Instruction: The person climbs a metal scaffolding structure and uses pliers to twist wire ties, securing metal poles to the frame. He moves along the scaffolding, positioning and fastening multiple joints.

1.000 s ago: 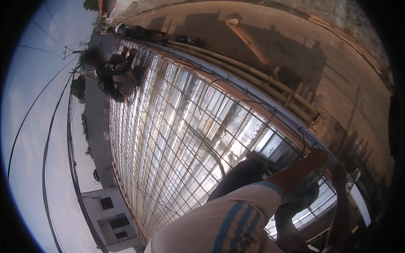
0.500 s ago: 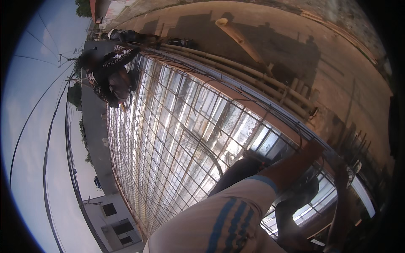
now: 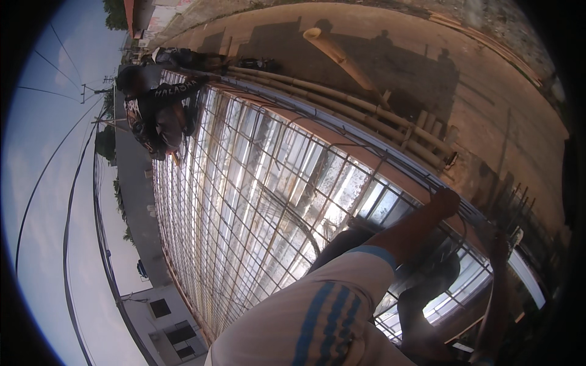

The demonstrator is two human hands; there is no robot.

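Observation:
My left hand (image 3: 445,202) reaches out from a white sleeve with blue stripes. Its fingers are curled into a fist around a steel reinforcing bar (image 3: 421,175) at the edge of the deck. My right hand (image 3: 499,245) is farther right, dark and in shadow, close to the same edge bars; its fingers do not show clearly. Beneath my arms a grid of tied reinforcing bars (image 3: 268,189) lies over shiny corrugated metal sheets (image 3: 293,155). My bent legs (image 3: 421,299) show between the arms, over the mesh.
A co-worker in dark clothes (image 3: 160,110) squats on the mesh at the far left, with another person (image 3: 183,58) behind. Bamboo poles (image 3: 366,113) run outside the deck edge, above the ground below. A thick bamboo post (image 3: 342,58) sticks up there. Overhead cables cross the sky.
My left hand, smeared before, has shifted slightly up and left and now shows as a fist at the edge bars. My right hand has moved little. The whole view has shifted slightly.

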